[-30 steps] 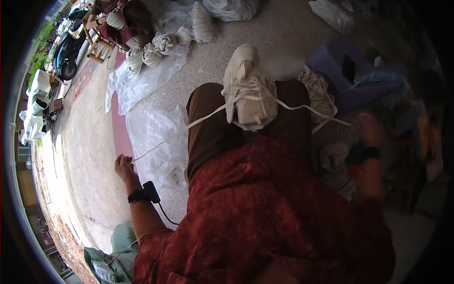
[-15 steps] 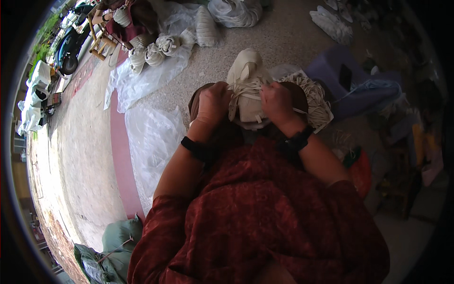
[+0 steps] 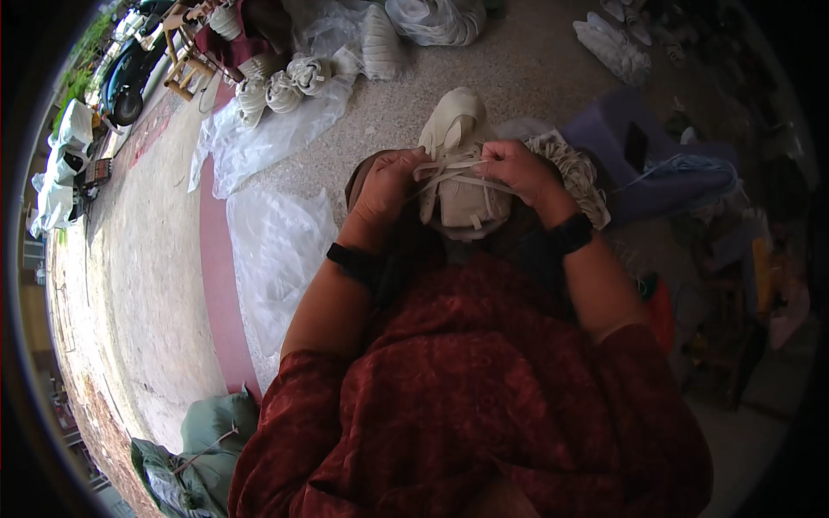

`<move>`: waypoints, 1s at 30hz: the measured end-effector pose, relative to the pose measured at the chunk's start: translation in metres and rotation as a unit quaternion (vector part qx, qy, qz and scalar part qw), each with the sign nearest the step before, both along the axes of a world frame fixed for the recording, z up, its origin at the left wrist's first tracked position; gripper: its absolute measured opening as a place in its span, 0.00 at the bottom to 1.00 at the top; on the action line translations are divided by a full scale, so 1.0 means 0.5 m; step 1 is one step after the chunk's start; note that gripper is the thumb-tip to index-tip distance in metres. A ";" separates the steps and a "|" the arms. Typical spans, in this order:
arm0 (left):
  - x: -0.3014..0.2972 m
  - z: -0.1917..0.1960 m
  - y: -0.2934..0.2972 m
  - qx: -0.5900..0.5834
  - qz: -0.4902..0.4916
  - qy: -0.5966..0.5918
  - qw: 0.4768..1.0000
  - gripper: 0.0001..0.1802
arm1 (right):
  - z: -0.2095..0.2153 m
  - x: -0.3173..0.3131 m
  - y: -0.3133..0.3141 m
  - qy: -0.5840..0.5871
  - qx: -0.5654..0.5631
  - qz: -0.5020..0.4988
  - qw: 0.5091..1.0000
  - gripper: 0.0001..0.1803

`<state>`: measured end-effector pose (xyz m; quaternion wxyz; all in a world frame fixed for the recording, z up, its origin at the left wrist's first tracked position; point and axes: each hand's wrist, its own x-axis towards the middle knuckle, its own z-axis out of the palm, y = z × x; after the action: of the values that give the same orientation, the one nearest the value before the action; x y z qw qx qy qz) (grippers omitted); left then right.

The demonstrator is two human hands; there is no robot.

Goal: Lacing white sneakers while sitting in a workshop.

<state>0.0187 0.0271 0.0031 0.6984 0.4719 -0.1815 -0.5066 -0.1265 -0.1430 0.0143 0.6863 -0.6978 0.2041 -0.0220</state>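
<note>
A cream shoe [image 3: 456,125] rests between my knees, its toe pointing away from me and its tongue toward me. Flat cream shoelaces [image 3: 458,164] stretch across it from hand to hand. My left hand [image 3: 390,183] is closed at the shoe's left side, pinching a lace. On the other side, my right hand [image 3: 521,170] pinches lace between thumb and fingers, just off the shoe's edge. Close by on the right lies a pile of loose cream laces [image 3: 577,177], partly behind my right hand.
A purple plastic stool [image 3: 609,129] with light blue cords [image 3: 682,155] stands at the right. Several pale shoes [image 3: 282,92] sit on clear plastic sheeting [image 3: 281,250] at the far left, near another person. More white shoes [image 3: 613,47] lie at the far right. A green sack [image 3: 211,432] is at the lower left.
My right hand has lifted and turned, moving slightly right and away from the shoe. The laces now stretch between both hands, and more of the shoe's tongue shows.
</note>
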 end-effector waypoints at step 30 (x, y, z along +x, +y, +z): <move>0.065 -0.054 0.146 0.094 0.228 -0.271 0.930 0.10 | -0.038 -0.292 -0.109 -0.133 0.098 -0.425 0.890 0.08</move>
<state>0.0512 0.1003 -0.0238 0.6715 0.6834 -0.2035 -0.2014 -0.2722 -0.1975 -0.0048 0.6968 -0.4640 0.3895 -0.3840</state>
